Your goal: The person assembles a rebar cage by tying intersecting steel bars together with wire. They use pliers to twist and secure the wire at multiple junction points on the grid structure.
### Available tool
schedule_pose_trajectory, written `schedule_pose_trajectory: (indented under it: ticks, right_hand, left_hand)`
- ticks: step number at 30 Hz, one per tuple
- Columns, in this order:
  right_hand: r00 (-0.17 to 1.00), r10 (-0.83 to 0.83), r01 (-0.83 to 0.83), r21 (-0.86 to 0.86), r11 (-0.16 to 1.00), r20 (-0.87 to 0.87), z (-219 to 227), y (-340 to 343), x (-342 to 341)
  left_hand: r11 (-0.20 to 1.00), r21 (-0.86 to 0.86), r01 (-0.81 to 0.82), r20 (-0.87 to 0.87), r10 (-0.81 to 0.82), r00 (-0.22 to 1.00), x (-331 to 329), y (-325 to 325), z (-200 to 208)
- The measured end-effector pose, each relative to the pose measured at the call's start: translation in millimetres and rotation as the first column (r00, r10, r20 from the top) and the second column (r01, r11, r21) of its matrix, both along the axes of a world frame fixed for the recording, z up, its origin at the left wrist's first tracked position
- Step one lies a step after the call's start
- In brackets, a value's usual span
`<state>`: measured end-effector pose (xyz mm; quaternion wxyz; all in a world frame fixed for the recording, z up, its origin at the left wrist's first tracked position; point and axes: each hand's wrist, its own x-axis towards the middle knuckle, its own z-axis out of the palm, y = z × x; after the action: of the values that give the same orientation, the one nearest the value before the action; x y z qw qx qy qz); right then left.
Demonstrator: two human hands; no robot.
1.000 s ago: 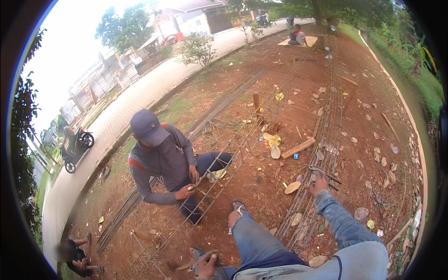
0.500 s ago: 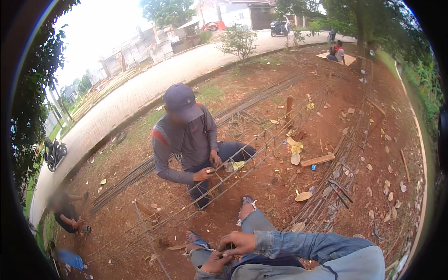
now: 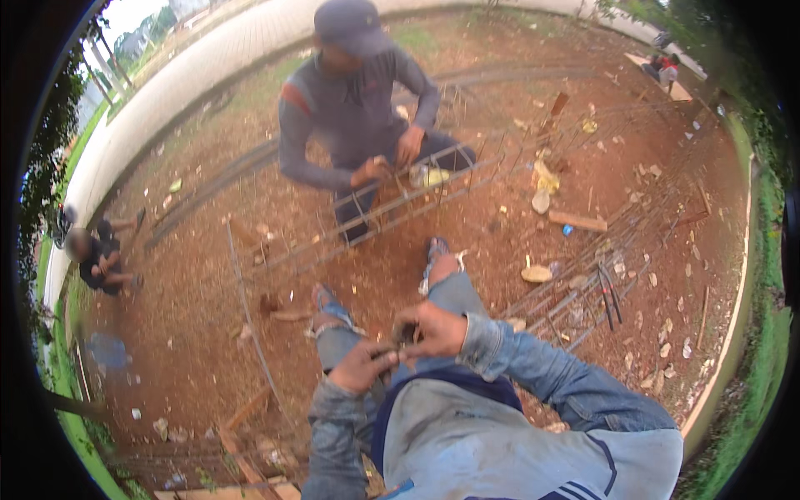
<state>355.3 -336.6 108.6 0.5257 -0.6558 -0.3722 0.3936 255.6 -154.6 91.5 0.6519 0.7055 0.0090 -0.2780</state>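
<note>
My hands meet just above my lap, low in the middle of the view. My right hand (image 3: 439, 330) is curled around a small dark thing (image 3: 408, 332), possibly a bundle of thin wire; its kind is too blurred to tell. Against its fingertips, my left hand (image 3: 363, 367) is closed in a pinch, and what lies in it is hidden. Across from me a co-worker in a cap and grey shirt (image 3: 358, 108) kneels with both hands at a long rebar cage (image 3: 392, 200), which stretches from left to far right beyond my feet.
Right of my legs lie loose steel bars (image 3: 554, 321) and long-handled cutters (image 3: 609, 296). A wooden plank (image 3: 577, 221) and dry leaves dot the red soil. Another person (image 3: 104, 258) sits far left, near the paved road (image 3: 150, 100). Someone sits far right on a board (image 3: 675, 89).
The view has tilted downward, so the co-worker and cage sit higher and more of my lap shows. My hands stay together, with the left now showing more fully.
</note>
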Motion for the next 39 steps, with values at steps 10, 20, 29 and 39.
schedule_pose_trajectory:
  ticks: [10, 20, 29, 39]
  right_hand:
    - [0.958, -0.199, 0.195, -0.039, 0.98, -0.205, -22.2, -4.5, -4.2]
    - [0.963, -0.268, 0.258, -0.17, 0.951, -0.04, -49.4, 9.3, -19.5]
    - [0.415, -0.12, 0.605, 0.175, 0.777, -0.902, -61.8, 35.4, -59.5]
    - [0.771, -0.459, 0.554, 0.11, 0.825, -0.44, -44.3, 36.8, -8.9]
  left_hand:
    - [0.978, -0.119, -0.174, -0.058, 0.168, 0.984, -3.3, -18.5, -16.7]
    - [0.285, -0.508, -0.813, -0.334, 0.804, 0.491, 7.3, -23.5, -42.8]
    - [0.151, -0.652, -0.743, 0.035, 0.985, 0.17, 20.6, -32.8, -27.4]
    - [0.35, -0.565, -0.747, 0.228, 0.936, 0.266, 6.7, -20.5, -26.8]
